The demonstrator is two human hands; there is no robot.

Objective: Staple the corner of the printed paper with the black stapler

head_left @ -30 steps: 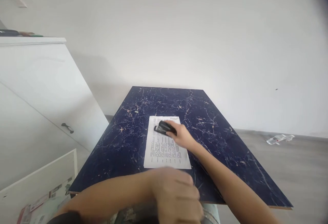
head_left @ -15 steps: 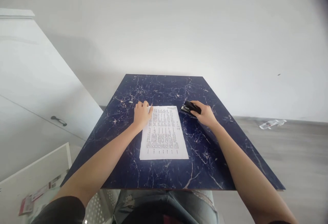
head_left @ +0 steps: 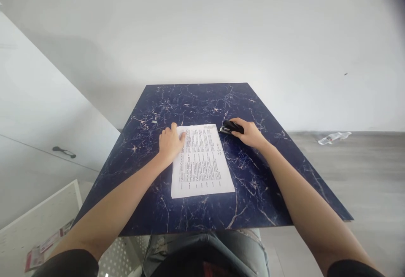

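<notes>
Printed sheets of paper (head_left: 199, 163) lie flat on the dark blue marbled table (head_left: 190, 104), with lines of small text and a stain at the far right corner. My left hand (head_left: 170, 144) grips their upper left edge, thumb on top of the page and the other fingers curled at the side. A black stapler (head_left: 233, 126) is in the grasp of my right hand (head_left: 249, 133), its nose pointing left. That nose is right beside the sheets' far right corner; whether it touches the paper I cannot tell.
A white cabinet (head_left: 41, 95) with a dark handle (head_left: 64, 152) stands to the left. Below it is a white perforated bin (head_left: 41, 207) with packets inside. The wall rises behind the table. A clear plastic bottle (head_left: 334, 137) lies on the floor at right.
The stapler in my right hand has come left, closer to the sheets' far right corner. My left hand has shifted slightly down the left edge. The camera view has moved a little.
</notes>
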